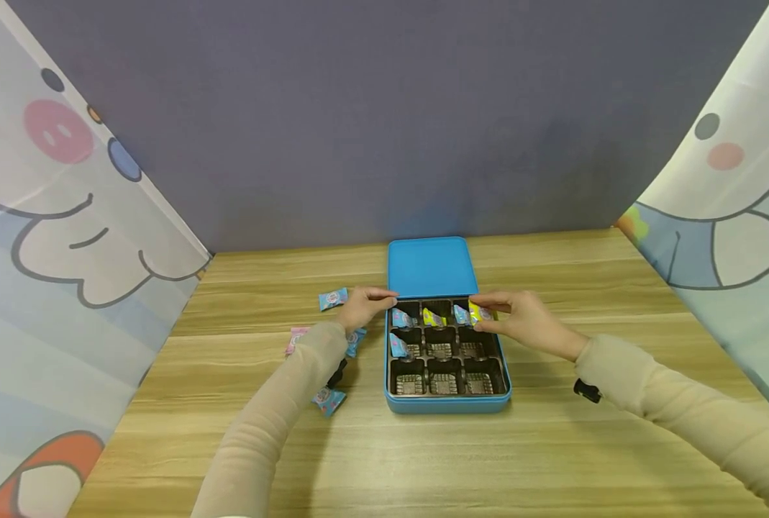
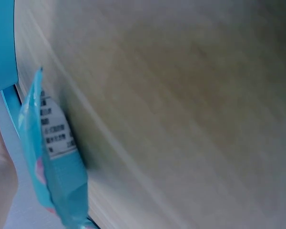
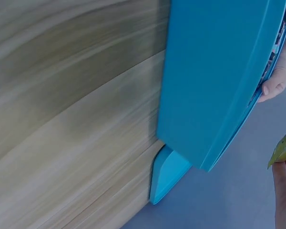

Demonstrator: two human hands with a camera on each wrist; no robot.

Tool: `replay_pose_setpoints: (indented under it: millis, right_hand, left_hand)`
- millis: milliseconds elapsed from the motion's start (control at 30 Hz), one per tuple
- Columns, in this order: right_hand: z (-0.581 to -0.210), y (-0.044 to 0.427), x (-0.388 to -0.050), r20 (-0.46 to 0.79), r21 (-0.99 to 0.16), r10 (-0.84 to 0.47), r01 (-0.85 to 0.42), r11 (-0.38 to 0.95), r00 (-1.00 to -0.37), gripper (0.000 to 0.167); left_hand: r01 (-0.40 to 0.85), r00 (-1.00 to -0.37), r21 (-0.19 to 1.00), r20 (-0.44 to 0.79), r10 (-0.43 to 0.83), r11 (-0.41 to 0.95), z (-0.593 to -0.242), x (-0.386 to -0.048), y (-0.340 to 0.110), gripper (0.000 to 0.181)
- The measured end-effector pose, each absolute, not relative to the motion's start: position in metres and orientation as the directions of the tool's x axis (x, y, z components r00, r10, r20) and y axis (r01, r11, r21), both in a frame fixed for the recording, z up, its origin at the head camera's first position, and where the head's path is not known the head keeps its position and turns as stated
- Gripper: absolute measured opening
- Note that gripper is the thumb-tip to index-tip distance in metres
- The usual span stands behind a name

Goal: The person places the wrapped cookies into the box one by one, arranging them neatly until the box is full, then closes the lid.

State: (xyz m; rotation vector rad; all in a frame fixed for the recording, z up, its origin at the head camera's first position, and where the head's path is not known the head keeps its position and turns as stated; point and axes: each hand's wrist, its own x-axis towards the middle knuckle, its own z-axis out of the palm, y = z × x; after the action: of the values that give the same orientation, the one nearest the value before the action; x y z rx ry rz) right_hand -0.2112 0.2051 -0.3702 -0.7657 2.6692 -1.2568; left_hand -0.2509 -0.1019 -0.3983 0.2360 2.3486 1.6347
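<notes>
The two hands are apart, one at each side of an opened blue box [image 1: 449, 407]. The right hand [image 1: 528, 321] pinches a yellow packet [image 1: 480, 312] between thumb and fingers, above the box's back compartment nearest to it. The left hand [image 1: 360, 308] has its fingers stretched out to the box's rim, touching it near the back corner.

Between the hands, a dark tray [image 1: 443, 385] inside the box is divided into nine compartments, three by three. Along its back row, from the left hand toward the right, sit a blue packet, a second yellow packet [image 1: 433, 318] and another blue packet, the last just beside the pinched one. One more blue packet stands in the middle row, on the left hand's side. Beyond both hands, the lid [image 1: 431, 266] lies opened out behind the box.

Outward from the left hand, loose packets lie on the desk [image 1: 572, 446]: a blue one just beyond it, another under its wrist, one nearer the body beside the forearm, and a pink packet [image 1: 296, 337] partly hidden behind the sleeve [image 1: 255, 439]. Past everything rises a grey panel [image 1: 384, 129], with cartoon-printed curtains [image 1: 747, 165] at both sides.
</notes>
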Motion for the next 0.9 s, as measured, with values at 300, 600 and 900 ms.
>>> replay_pose_setpoints:
  millis: [300, 600, 900]
  right_hand:
    - [-0.373, 0.186, -0.211, 0.141, -0.762, -0.500, -0.416, 0.496, -0.854, 0.049]
    - [-0.375, 0.172, -0.210, 0.147, -0.806, -0.530, -0.412, 0.426, -0.835, 0.051]
    - [-0.386, 0.165, -0.208, 0.226, -0.794, -0.543, -0.476, 0.378, -0.809, 0.048]
  left_hand:
    - [-0.035, -0.946, 0.932, -0.148, 0.289, 0.362, -0.399, -0.253, -0.103, 0.032]
    - [-0.033, -0.945, 0.930, -0.149, 0.292, 0.367, -0.397, -0.253, -0.106, 0.033]
    - [-0.020, -0.951, 0.925, -0.135, 0.279, 0.378, -0.399, -0.251, -0.103, 0.031]
